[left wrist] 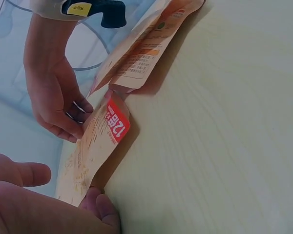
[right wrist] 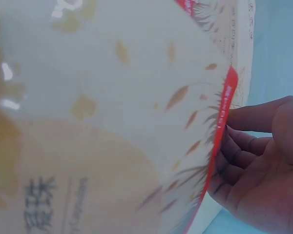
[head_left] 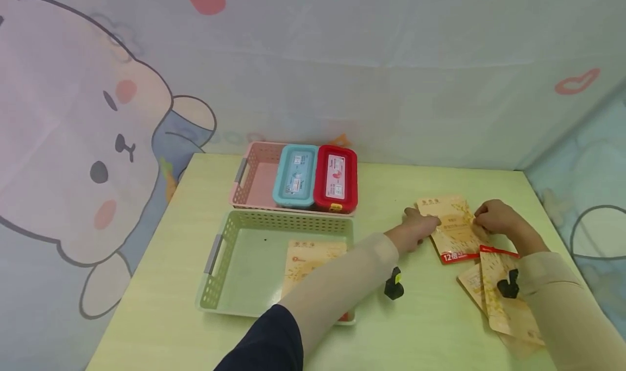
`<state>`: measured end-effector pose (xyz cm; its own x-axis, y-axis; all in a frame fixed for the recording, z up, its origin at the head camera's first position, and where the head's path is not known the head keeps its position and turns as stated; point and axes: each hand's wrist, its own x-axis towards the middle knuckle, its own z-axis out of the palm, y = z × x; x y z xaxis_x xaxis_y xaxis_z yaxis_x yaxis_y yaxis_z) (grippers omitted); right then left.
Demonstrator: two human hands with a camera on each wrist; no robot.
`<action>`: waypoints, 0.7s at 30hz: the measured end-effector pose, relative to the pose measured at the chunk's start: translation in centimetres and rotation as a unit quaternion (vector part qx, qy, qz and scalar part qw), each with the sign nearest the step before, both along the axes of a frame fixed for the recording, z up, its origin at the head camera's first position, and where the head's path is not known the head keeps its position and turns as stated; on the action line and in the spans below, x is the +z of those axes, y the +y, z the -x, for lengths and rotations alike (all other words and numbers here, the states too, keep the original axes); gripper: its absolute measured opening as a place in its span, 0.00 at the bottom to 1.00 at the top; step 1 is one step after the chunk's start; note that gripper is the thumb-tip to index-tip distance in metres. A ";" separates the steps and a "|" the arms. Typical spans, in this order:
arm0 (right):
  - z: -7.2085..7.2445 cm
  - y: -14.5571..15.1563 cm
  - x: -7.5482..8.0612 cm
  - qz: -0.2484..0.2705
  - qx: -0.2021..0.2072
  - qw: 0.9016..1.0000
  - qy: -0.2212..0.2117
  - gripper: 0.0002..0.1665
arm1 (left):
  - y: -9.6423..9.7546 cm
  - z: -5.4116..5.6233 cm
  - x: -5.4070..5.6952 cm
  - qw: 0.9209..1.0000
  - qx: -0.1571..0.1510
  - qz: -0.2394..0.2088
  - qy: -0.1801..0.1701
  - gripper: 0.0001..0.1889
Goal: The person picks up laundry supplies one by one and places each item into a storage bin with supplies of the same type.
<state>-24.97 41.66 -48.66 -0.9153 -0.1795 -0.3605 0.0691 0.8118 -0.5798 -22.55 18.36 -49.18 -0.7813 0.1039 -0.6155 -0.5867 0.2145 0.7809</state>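
A flat beige pouch (head_left: pixel 452 224) with a red strip along its near end lies between the two hands. At its left edge, my left hand (head_left: pixel 414 230) holds it, thumb above and fingertips tucked under the edge in the left wrist view. On the opposite side my right hand (head_left: pixel 499 218) pinches the right edge; its curled fingers (left wrist: pixel 71 126) show there in the left wrist view. Two or more similar pouches (head_left: pixel 508 300) overlap nearer the body, partly under the right forearm. One of them fills much of the right wrist view, blurred.
A green basket (head_left: pixel 244 213) stands left of the hands with a beige pouch (head_left: pixel 313 251) inside, partly hidden by the left forearm. Behind it, a pink basket (head_left: pixel 259 170) holds a blue-lidded box (head_left: pixel 295 175) and a red-lidded box (head_left: pixel 336 178). A printed cloth (head_left: pixel 391 88) hangs behind the table.
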 end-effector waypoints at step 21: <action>0.7 -2.4 3.0 0.068 -0.038 0.996 0.031 0.14 | -2.7 1.9 2.3 0.992 -0.008 0.003 0.127 0.35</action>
<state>-25.67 39.23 -45.71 -0.9479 -0.1519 -0.2801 0.0886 0.7187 -0.6897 -24.47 15.67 -46.89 -0.9091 0.1149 -0.4003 -0.3681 0.2279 0.9014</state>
